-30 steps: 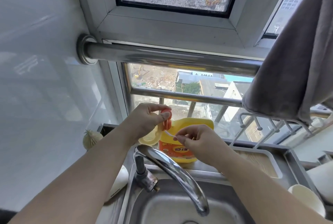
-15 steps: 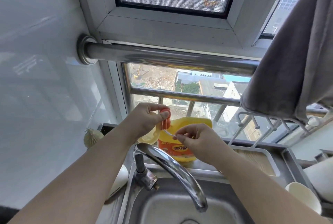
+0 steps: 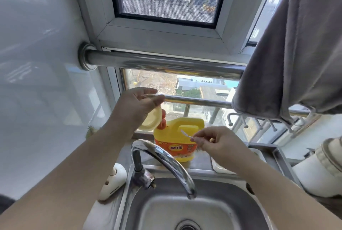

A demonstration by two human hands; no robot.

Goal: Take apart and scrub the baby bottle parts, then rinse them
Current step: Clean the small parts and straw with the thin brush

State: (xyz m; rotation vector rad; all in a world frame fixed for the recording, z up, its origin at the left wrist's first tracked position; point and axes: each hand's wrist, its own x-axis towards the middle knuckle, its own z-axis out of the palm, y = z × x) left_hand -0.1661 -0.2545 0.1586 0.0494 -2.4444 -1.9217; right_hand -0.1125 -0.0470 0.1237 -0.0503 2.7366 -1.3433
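While left hand [image 3: 137, 105] holds a yellow bottle part [image 3: 152, 121], right hand [image 3: 212, 142] grip pinched on thin brush [image 3: 186, 135]

On the yellow plastic detergent jug [image 3: 180, 138] behind the tap, an orange label [image 3: 174, 149] is carried, on which large white Chinese characters are printed (they seem to read 奇强). The smaller print cannot be read.

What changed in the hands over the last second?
The two hands came apart: the right hand, still pinching the thin clear piece, drew it out of the orange part and away to the right. The left hand rose slightly, still gripping the pale yellow part. Detergent jug and faucet unmoved.
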